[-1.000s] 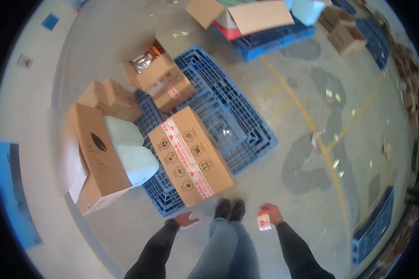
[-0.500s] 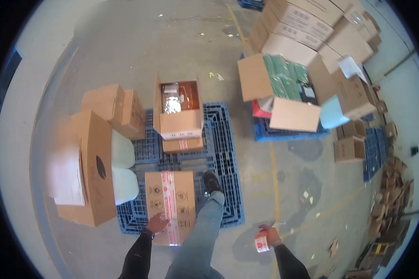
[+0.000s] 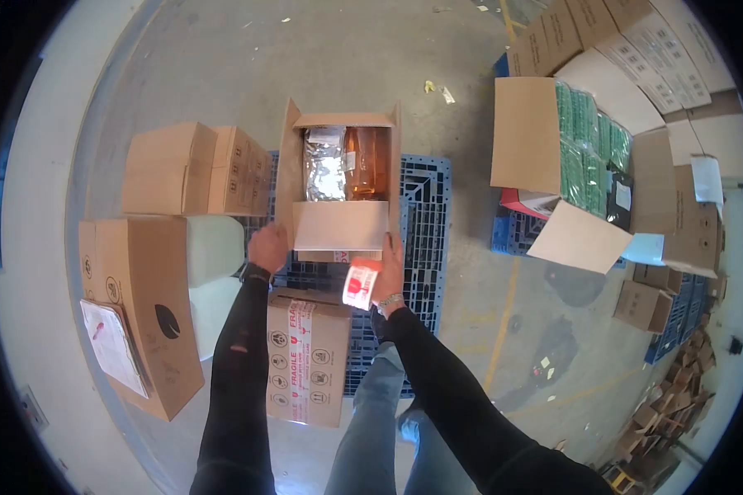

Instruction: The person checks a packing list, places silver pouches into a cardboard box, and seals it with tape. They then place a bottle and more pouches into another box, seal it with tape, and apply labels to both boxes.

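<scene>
From here, the box (image 3: 341, 227) sits just past the fingers — right hand (image 3: 393, 271) clamped on the tape (image 3: 357, 285), left hand (image 3: 267, 248) curled, its grip unclear — and even pressure from both sides would steady it best.

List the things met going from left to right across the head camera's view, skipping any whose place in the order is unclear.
Leaf-marked carton → pale containers → left hand → silvery packet → amber item → green packs.
</scene>
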A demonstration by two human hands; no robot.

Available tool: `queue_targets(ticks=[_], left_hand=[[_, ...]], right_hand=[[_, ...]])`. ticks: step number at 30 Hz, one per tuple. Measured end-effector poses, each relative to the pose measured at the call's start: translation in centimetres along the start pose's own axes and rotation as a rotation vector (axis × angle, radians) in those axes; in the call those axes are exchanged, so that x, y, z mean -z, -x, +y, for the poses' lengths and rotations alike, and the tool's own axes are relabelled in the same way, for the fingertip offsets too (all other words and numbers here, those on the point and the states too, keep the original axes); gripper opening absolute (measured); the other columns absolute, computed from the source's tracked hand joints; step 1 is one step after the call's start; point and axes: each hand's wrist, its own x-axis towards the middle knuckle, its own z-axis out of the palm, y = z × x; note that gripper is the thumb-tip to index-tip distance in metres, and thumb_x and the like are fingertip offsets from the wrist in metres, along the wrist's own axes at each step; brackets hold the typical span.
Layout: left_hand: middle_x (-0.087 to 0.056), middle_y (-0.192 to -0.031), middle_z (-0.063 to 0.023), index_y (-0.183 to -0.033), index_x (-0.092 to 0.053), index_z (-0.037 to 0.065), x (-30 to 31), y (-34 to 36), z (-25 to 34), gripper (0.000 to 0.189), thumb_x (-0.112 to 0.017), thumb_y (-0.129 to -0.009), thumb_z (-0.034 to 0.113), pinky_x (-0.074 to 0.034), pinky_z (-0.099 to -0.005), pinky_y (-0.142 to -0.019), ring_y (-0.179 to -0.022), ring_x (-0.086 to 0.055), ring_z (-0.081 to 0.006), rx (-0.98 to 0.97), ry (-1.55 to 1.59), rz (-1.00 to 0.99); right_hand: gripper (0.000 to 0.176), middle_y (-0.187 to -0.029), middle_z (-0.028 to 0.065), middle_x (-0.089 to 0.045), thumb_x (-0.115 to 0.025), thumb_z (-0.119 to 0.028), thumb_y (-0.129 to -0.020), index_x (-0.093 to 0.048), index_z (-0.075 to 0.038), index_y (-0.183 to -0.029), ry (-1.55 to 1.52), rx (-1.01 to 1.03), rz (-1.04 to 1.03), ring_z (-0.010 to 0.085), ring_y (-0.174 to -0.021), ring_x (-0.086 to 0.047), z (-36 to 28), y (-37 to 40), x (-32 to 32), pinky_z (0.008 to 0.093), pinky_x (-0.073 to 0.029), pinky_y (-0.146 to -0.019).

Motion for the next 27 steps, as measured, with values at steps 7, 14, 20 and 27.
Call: queue_targets(ticks=[7, 14, 20, 27], left_hand=[[-0.067, -0.078, -0.0280, -0.097, -0.064, -0.001, -3.6, 12.2, 5.9, 0.030, -0.056, -0.096, 0.028, -0.053, -0.0561, -0.069, -0.074, -0.066, -0.0483, 0.147, 0.289, -0.050], [-0.043, -0.144, -0.0321, -0.145, -0.039, -0.003, 3.7, 12.1, 14.0, 0.083, -0.079, -0.077, 0.022, -0.035, -0.0560, -0.110, -0.134, -0.043, -0.0452, 0.322, 0.189, 0.130], [-0.027, -0.159, -0.0268, -0.155, -0.022, -0.003, 3.8, -3.6, 14.1, 0.131, -0.087, -0.060, 0.058, -0.023, -0.0574, -0.118, -0.149, -0.024, -0.0424, -0.086, 0.045, -0.037], [-0.017, -0.166, -0.0180, -0.158, -0.015, -0.001, -5.6, -3.7, 14.3, 0.150, -0.088, -0.049, 0.071, -0.022, -0.0589, -0.120, -0.153, -0.020, -0.0360, -0.017, -0.155, -0.288]], right_hand=[[0.070, -0.149, 0.0184, -0.048, -0.077, -0.005, -0.077, -0.054, -0.003, -0.143, -0.051, 0.137, -0.121, 0.0293, -0.116, -0.063, 4.2, -0.9, 8.5, 0.0328, -0.053, -0.094], [0.053, -0.154, 0.0221, -0.044, -0.071, -0.005, -0.079, -0.066, -0.008, -0.131, -0.006, 0.152, -0.605, 0.0347, -0.133, -0.055, 5.6, -5.0, 15.4, 0.0358, -0.050, -0.104], [0.051, -0.143, 0.0159, -0.055, -0.075, -0.001, -0.084, -0.061, -0.003, -0.134, -0.505, -0.281, -0.979, 0.0178, -0.094, -0.071, 3.1, -11.3, 19.9, 0.0305, -0.057, -0.080], [0.080, -0.161, 0.0197, -0.034, -0.075, 0.000, -0.075, -0.046, -0.005, -0.149, -0.010, 0.176, -0.972, 0.0292, -0.099, -0.071, 1.0, -23.7, 15.9, 0.0398, -0.055, -0.082]])
